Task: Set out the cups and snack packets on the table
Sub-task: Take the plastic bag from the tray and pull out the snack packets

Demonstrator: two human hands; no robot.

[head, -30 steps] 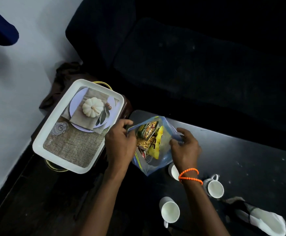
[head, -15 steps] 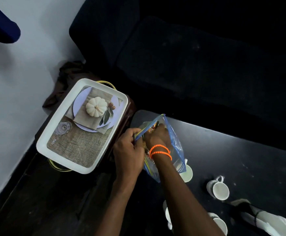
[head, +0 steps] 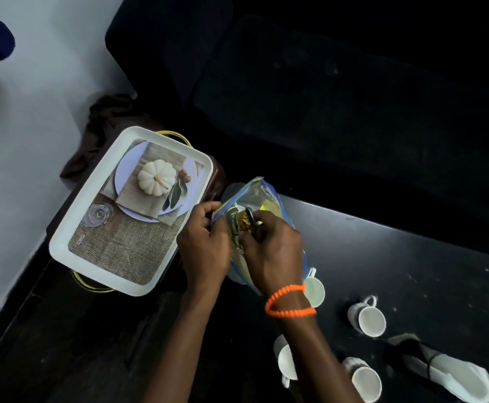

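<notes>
A clear zip bag with a blue rim stands at the left end of the black table, holding several snack packets. My left hand pinches the bag's left rim. My right hand, with an orange bead bracelet on the wrist, grips a snack packet at the bag's mouth. Several white cups stand on the table: one just beside my right wrist, one further right, one partly hidden by my forearm, one near the front edge.
A white tray with a printed pumpkin picture rests on a low stand to the left of the table. A rolled white cloth lies at the table's front right. A dark sofa fills the back. A white wall is on the left.
My right hand went from the bag's right rim into the bag and now comes up at the mouth holding a packet. My left hand has stayed on the left rim.
</notes>
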